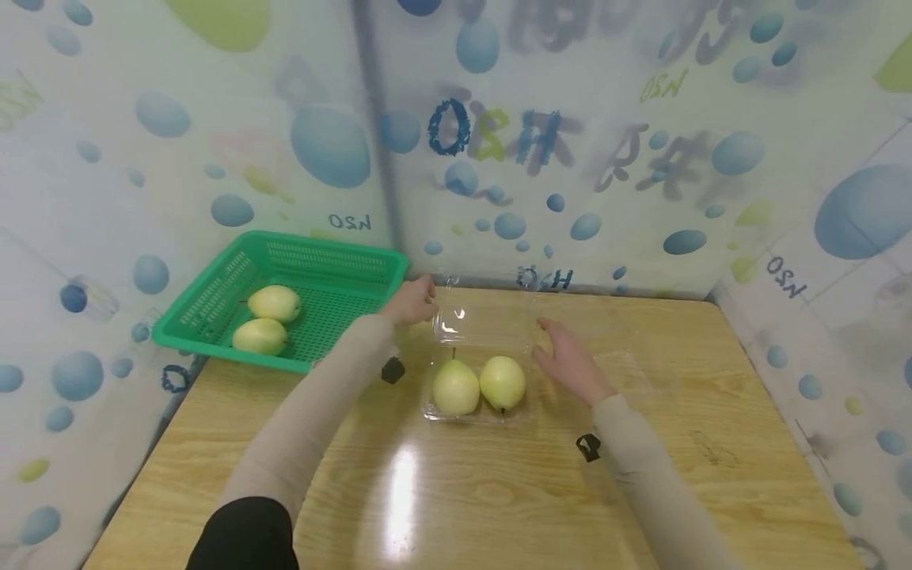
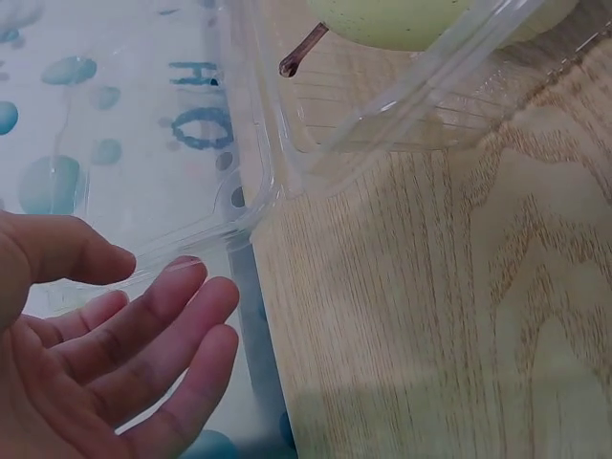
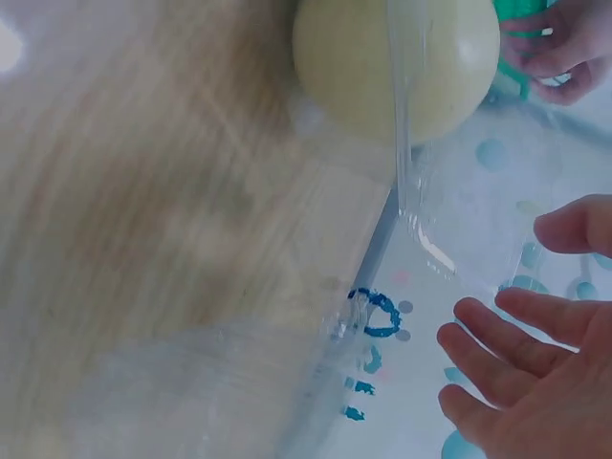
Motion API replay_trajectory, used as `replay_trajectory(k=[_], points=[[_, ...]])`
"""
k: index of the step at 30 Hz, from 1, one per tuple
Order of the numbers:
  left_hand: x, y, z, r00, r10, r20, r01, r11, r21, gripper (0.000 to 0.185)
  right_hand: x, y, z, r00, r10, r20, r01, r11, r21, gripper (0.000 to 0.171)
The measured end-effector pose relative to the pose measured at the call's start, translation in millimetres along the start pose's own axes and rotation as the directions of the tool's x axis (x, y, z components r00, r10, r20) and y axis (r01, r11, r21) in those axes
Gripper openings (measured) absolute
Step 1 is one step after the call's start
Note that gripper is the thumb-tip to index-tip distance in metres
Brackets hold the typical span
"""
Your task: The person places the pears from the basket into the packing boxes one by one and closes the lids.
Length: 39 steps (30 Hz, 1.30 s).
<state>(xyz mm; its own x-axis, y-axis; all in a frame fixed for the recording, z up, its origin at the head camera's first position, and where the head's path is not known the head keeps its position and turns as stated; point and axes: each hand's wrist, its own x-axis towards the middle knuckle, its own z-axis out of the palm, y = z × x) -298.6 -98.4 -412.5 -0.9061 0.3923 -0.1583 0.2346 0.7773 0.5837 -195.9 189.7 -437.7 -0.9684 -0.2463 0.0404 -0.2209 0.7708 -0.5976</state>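
A clear plastic clamshell box lies on the table with its hinged lid raised at the back. Inside its base sit two yellow-green pears, a left one with its stem pointing back and a right one. At the lid's left edge is my left hand, its thumb and index fingertip right at the rim and the other fingers spread loosely. My right hand is beside the lid's right edge, with thumb and fingers apart and nothing between them.
A green plastic basket stands at the back left, holding two pears. Another sheer plastic piece lies on the wooden table to the right. A patterned curtain rises behind the table's back edge.
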Motion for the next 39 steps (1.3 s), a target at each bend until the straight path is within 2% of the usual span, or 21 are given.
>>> replay_trajectory(k=[8,13,17,21,28,33,39], points=[[-6.8,1.7,-3.2,0.998,0.062,0.029,-0.06,0.996,-0.063,0.041,22,7,-11,0.999,0.047,-0.003,-0.047,0.996,0.074,0.062],[-11.6,4.1,-7.6,0.995,0.078,0.06,-0.071,0.992,-0.106,0.04,30,8,-16,0.997,0.064,0.038,-0.069,0.984,0.162,0.069],[-16.7,5.0,-13.2,0.99,0.108,0.089,-0.096,0.987,-0.132,0.05,35,9,-19,0.996,0.067,0.066,-0.081,0.969,0.233,0.077],[-19.3,2.0,-17.5,0.981,0.164,0.104,-0.151,0.981,-0.124,0.058,36,9,-22,0.997,0.02,0.07,-0.038,0.96,0.277,0.077],[-27.2,0.7,-26.0,0.961,0.248,0.122,-0.232,0.964,-0.131,0.057,28,9,-28,0.996,-0.072,0.058,0.048,0.94,0.338,0.069],[-36.5,0.1,-33.1,0.948,0.281,0.148,-0.265,0.957,-0.122,0.056,18,7,-34,0.99,-0.122,0.064,0.097,0.948,0.302,0.065],[-49.6,2.0,-41.5,0.931,0.331,0.152,-0.314,0.941,-0.126,0.045,7,1,-37,0.98,-0.195,0.032,0.182,0.954,0.24,0.06]])
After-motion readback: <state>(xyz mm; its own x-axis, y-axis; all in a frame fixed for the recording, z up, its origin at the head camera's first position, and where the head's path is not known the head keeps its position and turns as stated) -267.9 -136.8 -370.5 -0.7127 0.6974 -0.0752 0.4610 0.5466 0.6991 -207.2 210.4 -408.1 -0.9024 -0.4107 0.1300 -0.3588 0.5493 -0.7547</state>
